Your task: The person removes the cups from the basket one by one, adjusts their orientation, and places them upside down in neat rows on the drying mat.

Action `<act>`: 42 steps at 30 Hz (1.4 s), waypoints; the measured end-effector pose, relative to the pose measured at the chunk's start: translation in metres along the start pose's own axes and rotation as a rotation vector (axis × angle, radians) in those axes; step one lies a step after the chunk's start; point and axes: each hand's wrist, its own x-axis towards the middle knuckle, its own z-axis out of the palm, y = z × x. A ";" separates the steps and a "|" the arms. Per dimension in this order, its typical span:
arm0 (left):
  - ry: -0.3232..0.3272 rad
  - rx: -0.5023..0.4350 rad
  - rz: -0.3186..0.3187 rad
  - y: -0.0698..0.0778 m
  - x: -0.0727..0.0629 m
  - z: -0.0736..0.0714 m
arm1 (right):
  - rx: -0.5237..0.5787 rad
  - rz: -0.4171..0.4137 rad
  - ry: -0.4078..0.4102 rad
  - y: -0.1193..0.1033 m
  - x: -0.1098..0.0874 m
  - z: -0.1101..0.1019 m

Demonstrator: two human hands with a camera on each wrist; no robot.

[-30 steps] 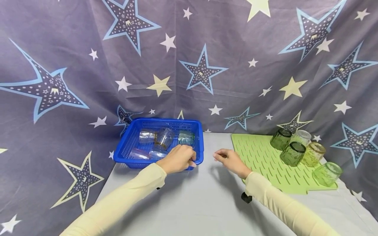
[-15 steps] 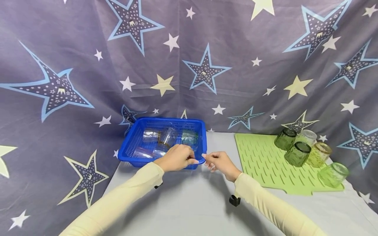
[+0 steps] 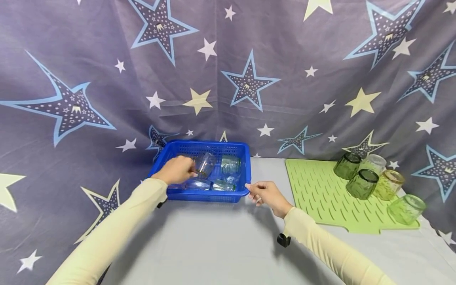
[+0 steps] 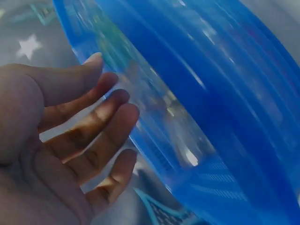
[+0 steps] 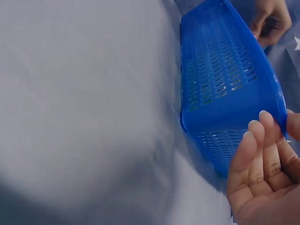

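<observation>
A blue plastic basket (image 3: pixel 206 196) with slotted walls stands at the back of the table, several clear and tinted drinking glasses (image 3: pixel 206 164) lying on their sides in it. My right hand (image 3: pixel 268 198) pinches the rim at its front right corner; in the right wrist view the thumb is at the rim, with the fingers (image 5: pixel 257 159) against the outer wall. Over the basket's left front part is my left hand (image 3: pixel 178 170), covering some glasses. Seen from the left wrist, that hand (image 4: pixel 89 126) has loosely bent fingers with nothing between them.
On the right lies a light green drying mat (image 3: pixel 313 190). Several green, yellow and clear glasses (image 3: pixel 362 184) stand upside down on it, with a light green glass (image 3: pixel 407 209) near its right corner. A star-patterned curtain (image 3: pixel 249 126) hangs right behind the table.
My right hand has moved left to the basket's front right corner and now grips its rim. My left hand has moved left from that corner across the basket.
</observation>
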 end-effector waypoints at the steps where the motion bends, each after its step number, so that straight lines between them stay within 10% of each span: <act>1: -0.010 0.004 -0.034 -0.009 -0.003 -0.001 | 0.001 0.000 0.000 0.000 0.000 0.000; 12: -0.115 -0.022 -0.354 -0.057 -0.036 -0.006 | -0.014 -0.009 0.011 0.001 0.002 -0.001; 27: -0.126 -0.109 -0.359 -0.054 -0.038 0.002 | -0.037 -0.094 0.073 0.006 -0.002 0.003; 42: 0.005 -0.258 -0.336 -0.061 -0.045 0.005 | -0.040 -0.072 0.075 0.004 -0.003 0.004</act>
